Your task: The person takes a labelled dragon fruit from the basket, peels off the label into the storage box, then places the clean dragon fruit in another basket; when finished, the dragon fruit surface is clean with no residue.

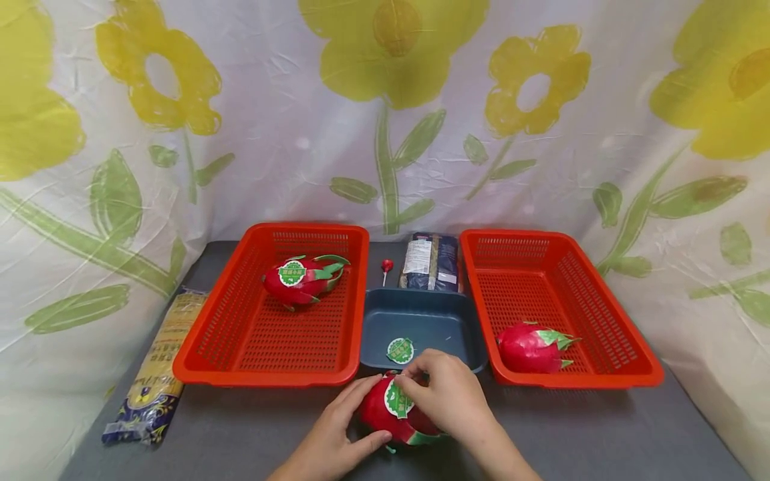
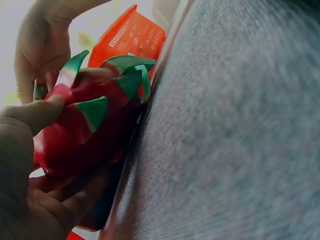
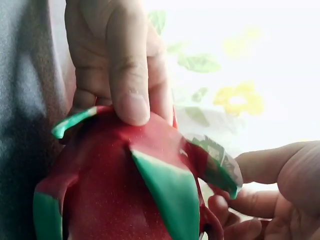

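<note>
Near the table's front edge, a red dragon fruit (image 1: 374, 409) with green-tipped scales lies in my left hand (image 1: 337, 434). In the left wrist view, the left thumb lies over the fruit's top and the fingers curl round its underside. A round green-and-white sticker (image 1: 397, 399) is on the fruit's upper face. The thumb and fingers of my right hand (image 1: 451, 394) pinch this sticker's edge, which stands away from the skin in the right wrist view. Another such sticker (image 1: 400, 351) lies in the blue-grey tray (image 1: 421, 302) just beyond the hands.
A red basket (image 1: 271, 379) on the left holds a stickered dragon fruit (image 1: 307, 280). The right red basket (image 1: 577, 379) holds a dragon fruit (image 1: 532, 347) with no sticker showing. Behind the tray are a lollipop (image 1: 387, 266) and a dark blue packet (image 1: 430, 262). A long yellow-and-blue packet (image 1: 156, 367) lies far left.
</note>
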Available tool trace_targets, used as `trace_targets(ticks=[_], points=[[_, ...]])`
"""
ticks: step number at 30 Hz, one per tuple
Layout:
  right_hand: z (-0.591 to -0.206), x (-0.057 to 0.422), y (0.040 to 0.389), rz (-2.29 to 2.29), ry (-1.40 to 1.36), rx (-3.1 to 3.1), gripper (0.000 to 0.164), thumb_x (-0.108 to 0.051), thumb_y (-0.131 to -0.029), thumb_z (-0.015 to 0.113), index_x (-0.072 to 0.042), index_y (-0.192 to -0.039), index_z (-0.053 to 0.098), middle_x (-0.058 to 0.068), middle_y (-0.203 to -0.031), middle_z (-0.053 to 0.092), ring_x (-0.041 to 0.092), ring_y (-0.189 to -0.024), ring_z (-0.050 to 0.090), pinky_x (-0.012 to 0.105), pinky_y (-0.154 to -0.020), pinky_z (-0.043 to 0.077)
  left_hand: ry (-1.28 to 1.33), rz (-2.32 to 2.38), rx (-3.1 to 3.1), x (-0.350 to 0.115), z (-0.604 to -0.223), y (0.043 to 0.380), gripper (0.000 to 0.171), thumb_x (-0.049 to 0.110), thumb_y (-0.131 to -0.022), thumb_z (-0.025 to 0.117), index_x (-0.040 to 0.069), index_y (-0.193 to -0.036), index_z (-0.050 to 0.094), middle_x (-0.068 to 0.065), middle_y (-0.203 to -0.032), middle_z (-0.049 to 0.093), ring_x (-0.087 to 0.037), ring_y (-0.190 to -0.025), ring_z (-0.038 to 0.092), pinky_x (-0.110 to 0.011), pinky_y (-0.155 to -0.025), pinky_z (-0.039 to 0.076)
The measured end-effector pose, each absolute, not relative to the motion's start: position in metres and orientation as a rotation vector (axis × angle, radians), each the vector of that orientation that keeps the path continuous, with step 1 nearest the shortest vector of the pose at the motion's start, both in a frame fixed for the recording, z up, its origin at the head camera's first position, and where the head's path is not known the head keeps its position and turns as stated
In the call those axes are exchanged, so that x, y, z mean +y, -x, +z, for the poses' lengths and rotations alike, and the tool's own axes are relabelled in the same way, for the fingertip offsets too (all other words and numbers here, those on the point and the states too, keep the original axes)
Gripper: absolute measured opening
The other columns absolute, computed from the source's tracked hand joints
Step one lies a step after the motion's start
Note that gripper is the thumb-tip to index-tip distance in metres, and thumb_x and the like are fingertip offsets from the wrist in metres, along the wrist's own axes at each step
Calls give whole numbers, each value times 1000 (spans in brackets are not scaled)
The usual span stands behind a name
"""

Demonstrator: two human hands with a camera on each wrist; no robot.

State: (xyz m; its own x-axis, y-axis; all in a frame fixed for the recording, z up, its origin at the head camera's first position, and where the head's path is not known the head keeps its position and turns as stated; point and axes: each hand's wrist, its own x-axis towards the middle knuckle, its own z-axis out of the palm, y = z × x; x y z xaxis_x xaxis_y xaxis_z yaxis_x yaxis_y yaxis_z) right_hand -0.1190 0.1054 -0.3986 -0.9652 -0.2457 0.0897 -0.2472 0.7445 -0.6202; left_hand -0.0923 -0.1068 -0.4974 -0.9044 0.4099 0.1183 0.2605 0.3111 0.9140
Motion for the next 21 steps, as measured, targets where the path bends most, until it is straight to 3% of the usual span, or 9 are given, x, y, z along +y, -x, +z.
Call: trace_targets(ticks=[9, 14, 21], points=[[-393, 104, 122, 1195, -524, -2777, 6, -26, -86, 85, -26, -82, 80, -19, -77, 61, 7, -66, 53, 26, -58, 48, -522, 1696, 2364, -106, -495, 92, 75, 36, -91, 80, 20, -154, 43, -3, -143, 52, -26, -121, 57, -33, -94, 56], [-385, 110, 135, 1379, -338, -2674, 4, -23, -87, 84, -22, -88, 81, -12, -80, 69, 14, -65, 59, 28, -58, 52, -457, 1683, 2345, -106, -492, 95, 75, 37, -89, 81, 17, -153, 46, -8, -143, 53, -31, -121, 55, -36, -90, 58], [-405, 125, 170, 1384, -56, -2703, 15, -25, -87, 83, -11, -93, 79, -1, -81, 72, 18, -72, 63, 31, -60, 54, -398, 1637, 2352, -107, -489, 95, 78, 39, -87, 83, 15, -152, 47, -9, -144, 52, -32, -124, 52, -39, -90, 58]])
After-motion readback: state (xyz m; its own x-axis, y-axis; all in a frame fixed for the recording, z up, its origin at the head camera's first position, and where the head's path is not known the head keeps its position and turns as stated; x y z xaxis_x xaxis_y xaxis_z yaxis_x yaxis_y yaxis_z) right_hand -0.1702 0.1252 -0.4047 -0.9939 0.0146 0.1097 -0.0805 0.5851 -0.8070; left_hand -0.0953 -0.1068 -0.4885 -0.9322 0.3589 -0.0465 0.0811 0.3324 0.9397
